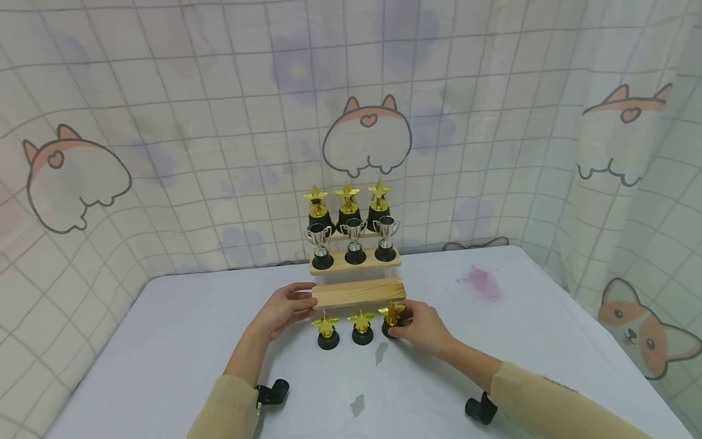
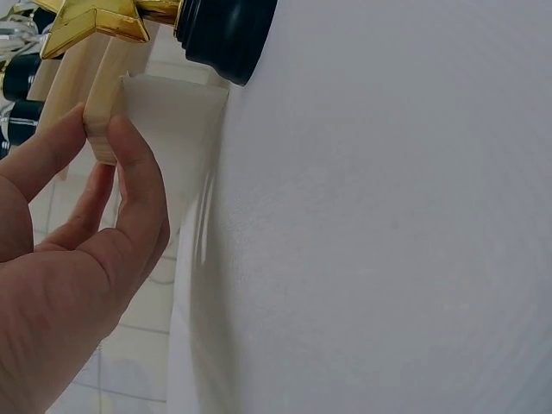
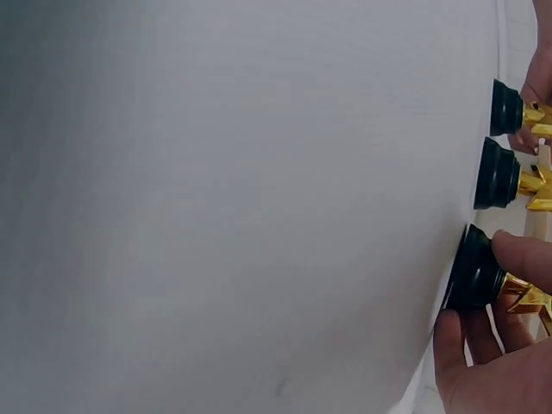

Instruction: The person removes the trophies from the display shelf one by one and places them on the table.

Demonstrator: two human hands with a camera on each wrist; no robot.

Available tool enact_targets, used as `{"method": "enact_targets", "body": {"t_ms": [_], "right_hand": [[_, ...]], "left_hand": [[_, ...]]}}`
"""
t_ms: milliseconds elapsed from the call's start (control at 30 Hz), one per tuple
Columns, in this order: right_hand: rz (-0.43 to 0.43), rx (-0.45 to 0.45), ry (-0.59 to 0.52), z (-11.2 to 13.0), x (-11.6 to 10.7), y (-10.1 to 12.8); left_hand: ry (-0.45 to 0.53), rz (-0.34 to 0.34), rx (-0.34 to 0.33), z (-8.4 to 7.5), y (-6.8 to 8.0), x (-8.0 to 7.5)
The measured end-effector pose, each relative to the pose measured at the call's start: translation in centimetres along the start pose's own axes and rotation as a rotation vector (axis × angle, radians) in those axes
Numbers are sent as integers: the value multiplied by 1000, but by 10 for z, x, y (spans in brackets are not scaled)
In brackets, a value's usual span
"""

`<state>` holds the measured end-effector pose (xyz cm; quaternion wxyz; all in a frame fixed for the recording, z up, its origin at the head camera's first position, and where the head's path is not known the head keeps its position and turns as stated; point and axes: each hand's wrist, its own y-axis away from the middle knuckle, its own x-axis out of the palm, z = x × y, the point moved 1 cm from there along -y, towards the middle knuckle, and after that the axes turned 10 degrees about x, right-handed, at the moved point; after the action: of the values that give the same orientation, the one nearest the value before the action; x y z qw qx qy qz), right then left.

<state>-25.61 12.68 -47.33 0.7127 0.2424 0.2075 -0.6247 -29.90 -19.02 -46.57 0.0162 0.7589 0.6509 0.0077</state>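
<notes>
My left hand (image 1: 286,311) pinches the left end of the bare front wooden plank (image 1: 359,294) between thumb and fingers, seen close up in the left wrist view. In front of that plank, three small gold star trophies on black round bases stand in a row. The right-hand star trophy (image 1: 392,312) is gripped by my right hand (image 1: 423,328), its thumb and fingers around the black base (image 3: 473,272) in the right wrist view. To its left are the middle star trophy (image 1: 362,328) and the left star trophy (image 1: 326,332), both upright.
Behind the front plank, a wooden shelf (image 1: 359,264) bears three silver cups, the middle one (image 1: 354,235) among them. Three taller gold star trophies stand behind on a higher shelf, including a left one (image 1: 318,210). A patterned curtain (image 1: 230,152) hangs behind the white-covered table (image 1: 181,347).
</notes>
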Motion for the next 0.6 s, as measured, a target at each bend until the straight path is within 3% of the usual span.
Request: {"method": "enact_targets", "body": {"t_ms": [367, 600], "right_hand": [[-13, -37, 34, -1, -3, 2], [-4, -11, 26, -5, -10, 1]], "left_hand": [[11, 0, 3, 2, -1, 0], [18, -7, -8, 2, -1, 0]]}}
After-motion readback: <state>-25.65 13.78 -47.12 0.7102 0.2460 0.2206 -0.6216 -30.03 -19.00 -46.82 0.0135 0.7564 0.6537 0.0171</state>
